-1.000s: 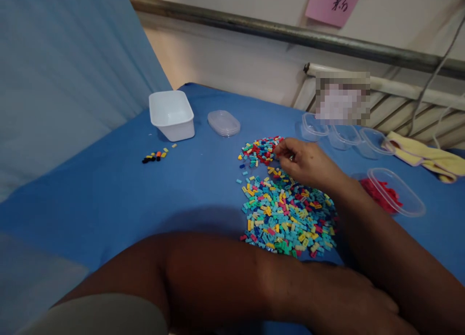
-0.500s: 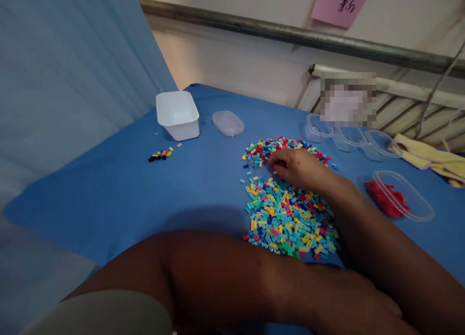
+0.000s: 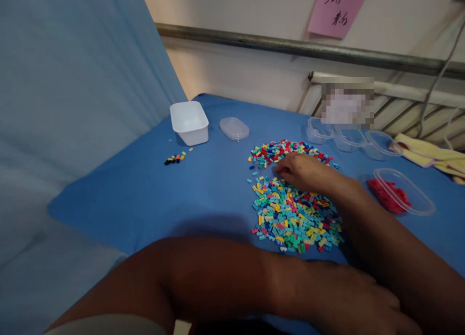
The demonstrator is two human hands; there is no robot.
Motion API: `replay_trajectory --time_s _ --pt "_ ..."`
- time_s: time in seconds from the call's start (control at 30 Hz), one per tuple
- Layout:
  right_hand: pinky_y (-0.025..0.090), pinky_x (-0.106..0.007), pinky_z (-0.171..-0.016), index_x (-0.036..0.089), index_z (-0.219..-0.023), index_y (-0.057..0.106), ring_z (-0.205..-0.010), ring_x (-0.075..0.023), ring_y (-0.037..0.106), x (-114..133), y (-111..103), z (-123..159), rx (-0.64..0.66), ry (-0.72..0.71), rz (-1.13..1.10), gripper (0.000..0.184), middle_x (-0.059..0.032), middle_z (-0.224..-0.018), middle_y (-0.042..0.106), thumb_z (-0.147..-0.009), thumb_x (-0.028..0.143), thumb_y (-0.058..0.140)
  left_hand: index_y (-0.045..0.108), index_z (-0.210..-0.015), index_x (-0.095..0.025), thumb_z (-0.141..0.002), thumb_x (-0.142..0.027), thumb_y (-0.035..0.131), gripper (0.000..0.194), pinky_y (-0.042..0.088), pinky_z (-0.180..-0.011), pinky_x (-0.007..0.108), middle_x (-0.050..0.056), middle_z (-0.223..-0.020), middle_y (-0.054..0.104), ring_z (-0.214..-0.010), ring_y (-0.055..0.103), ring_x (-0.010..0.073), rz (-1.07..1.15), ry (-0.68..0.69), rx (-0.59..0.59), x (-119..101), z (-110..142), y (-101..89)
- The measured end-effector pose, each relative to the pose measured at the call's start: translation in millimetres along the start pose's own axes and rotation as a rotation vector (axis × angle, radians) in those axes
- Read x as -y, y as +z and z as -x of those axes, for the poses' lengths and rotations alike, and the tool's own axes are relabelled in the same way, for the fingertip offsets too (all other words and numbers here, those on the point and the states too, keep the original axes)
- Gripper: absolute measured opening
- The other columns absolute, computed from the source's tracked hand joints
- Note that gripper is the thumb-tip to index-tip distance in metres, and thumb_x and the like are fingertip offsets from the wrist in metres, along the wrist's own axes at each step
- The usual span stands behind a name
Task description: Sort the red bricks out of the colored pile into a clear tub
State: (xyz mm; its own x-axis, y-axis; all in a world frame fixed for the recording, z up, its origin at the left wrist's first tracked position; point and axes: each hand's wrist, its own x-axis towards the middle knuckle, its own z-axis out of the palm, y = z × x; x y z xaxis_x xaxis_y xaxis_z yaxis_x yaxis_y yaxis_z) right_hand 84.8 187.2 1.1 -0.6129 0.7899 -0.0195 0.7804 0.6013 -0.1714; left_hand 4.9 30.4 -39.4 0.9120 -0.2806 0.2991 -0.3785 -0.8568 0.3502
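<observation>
A wide heap of tiny coloured bricks [image 3: 290,214] lies on the blue-covered table [image 3: 174,199]. My right hand [image 3: 305,172] rests on the heap's far part, fingers curled down and pinched among red and blue pieces; what they grip is hidden. My left forearm lies across the near edge, and my left hand [image 3: 358,301] rests flat beside my right forearm, holding nothing. A clear tub with red bricks [image 3: 399,194] stands to the right of my right arm.
A white empty tub [image 3: 189,122], a stack of clear lids [image 3: 234,129] and a short row of dark and orange pieces [image 3: 176,157] sit far left. Clear empty tubs [image 3: 348,138] and a yellow cloth [image 3: 428,155] lie far right. A blue curtain [image 3: 72,83] hangs left.
My right hand has drawn back a little toward me across the heap, uncovering its far bricks. My head has shifted, so everything sits further right. The left arm has stayed put.
</observation>
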Motion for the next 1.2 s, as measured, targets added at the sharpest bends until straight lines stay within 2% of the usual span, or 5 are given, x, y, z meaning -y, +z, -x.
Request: replay_trajectory --time_s 0.43,0.77,0.93,1.07,1.2 --pt "0.048 -0.028 -0.065 0.02 -0.106 0.081 -0.067 -0.0161 0.064 -22.3 1.6 20.8 -0.26 0.197 -0.44 0.023 -0.0017 -0.085 0.078 -0.088 0.021 0.066 0.083 -0.121 -0.017 -0.101 -0.024 0.049 0.04 0.061 -0.09 0.039 0.006 -0.128 0.078 -0.117 0.071 0.0233 -0.045 0.05 0.031 -10.6 31.5 -8.3" --pt "0.044 -0.03 -0.073 0.022 -0.096 0.081 -0.087 -0.0225 0.073 11.7 6.9 -5.0 -0.097 0.15 -0.075 0.025 -0.0056 -0.098 0.083 -0.088 0.008 0.063 0.084 -0.104 -0.027 -0.097 -0.022 0.05 0.035 0.063 -0.09 0.032 0.006 -0.119 0.077 -0.107 0.072 0.0182 0.023 0.157 -0.066 -1.0 28.5 -0.3" --pt "0.045 -0.03 -0.072 0.021 -0.099 0.079 -0.085 -0.0212 0.072 12.7 3.7 -4.2 -0.119 0.163 -0.154 0.025 -0.0049 -0.099 0.083 -0.083 0.008 0.064 0.084 -0.102 -0.026 -0.097 -0.019 0.049 0.036 0.063 -0.09 0.032 0.004 -0.117 0.077 -0.106 0.071 0.0177 0.05 0.112 -0.077 -2.6 31.0 1.0" --pt "0.048 -0.03 -0.068 0.022 -0.103 0.079 -0.073 -0.0185 0.068 0.5 -12.1 15.2 -0.26 0.244 -0.322 0.024 -0.0023 -0.086 0.079 -0.085 0.015 0.065 0.083 -0.1 -0.028 -0.098 -0.021 0.05 0.035 0.062 -0.088 0.032 0.004 -0.114 0.076 -0.106 0.071 0.0166 0.038 0.122 -0.099 -2.4 31.6 2.2" --pt "0.052 -0.033 -0.068 0.023 -0.104 0.08 -0.073 -0.0207 0.069 -20.2 -32.4 67.3 -0.419 0.382 -0.34 0.024 -0.0046 -0.086 0.079 -0.087 0.026 0.065 0.083 -0.116 -0.024 -0.1 -0.025 0.053 0.034 0.061 -0.085 0.036 0.003 -0.118 0.077 -0.109 0.071 0.0184 0.015 0.114 -0.083 -3.1 33.8 4.2"
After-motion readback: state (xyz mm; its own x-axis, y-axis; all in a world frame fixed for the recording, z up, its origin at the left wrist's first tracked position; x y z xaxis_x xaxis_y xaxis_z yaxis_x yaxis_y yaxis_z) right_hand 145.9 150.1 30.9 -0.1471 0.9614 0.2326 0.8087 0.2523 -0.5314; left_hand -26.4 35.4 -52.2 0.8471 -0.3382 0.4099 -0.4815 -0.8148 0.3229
